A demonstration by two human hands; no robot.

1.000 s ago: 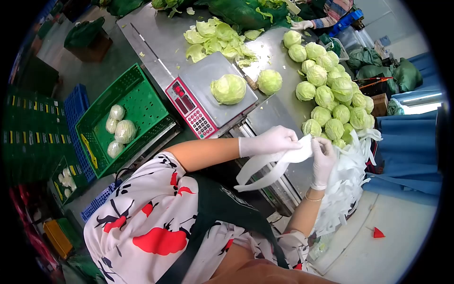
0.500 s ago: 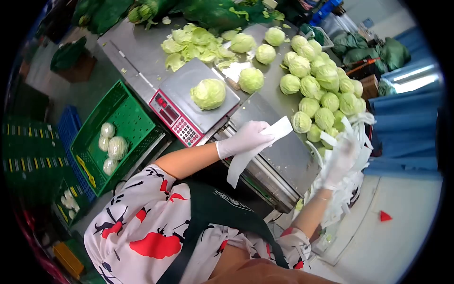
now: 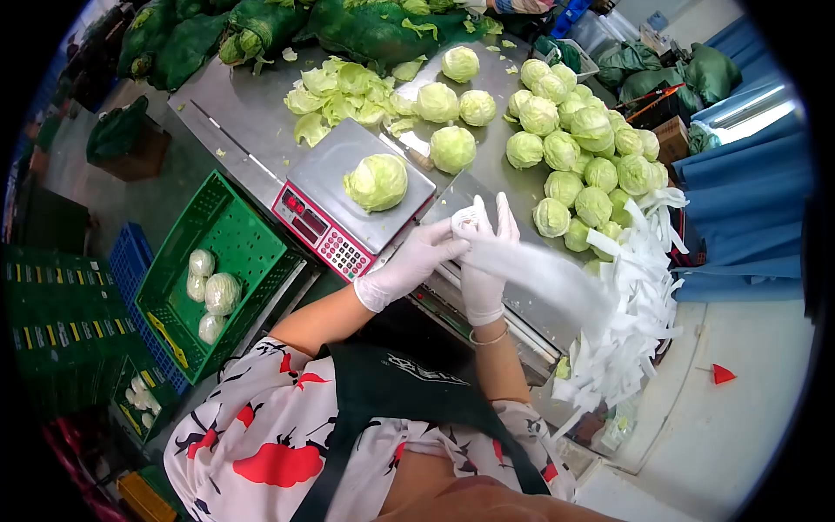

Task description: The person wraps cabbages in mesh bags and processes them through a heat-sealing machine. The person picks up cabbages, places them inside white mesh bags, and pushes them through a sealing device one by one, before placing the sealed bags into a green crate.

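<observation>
Both my hands wear white gloves and meet just in front of the scale. My left hand [image 3: 416, 265] is closed, pinching a white strip [image 3: 539, 270] near its end. Beside it, my right hand [image 3: 485, 278] has its fingers stretched up and apart, and the strip crosses in front of it. The strip's loose part trails right, smeared by motion. Near my left hand, a trimmed cabbage [image 3: 376, 183] sits on the platform of a digital scale [image 3: 323, 167] with a red-edged keypad. To the right lies a heap of similar white strips [image 3: 631, 304].
Piled cabbages [image 3: 591, 130] stand at the right of the metal table [image 3: 252, 109]. Loose leaves [image 3: 339, 91] and a knife handle [image 3: 419, 157] lie behind the scale. A green crate [image 3: 248, 239] with several wrapped cabbages is at the left. Green net sacks [image 3: 374, 30] line the back.
My right hand has come left from the strip heap to meet my left hand. The strip, which hung from my left hand, now swings out to the right.
</observation>
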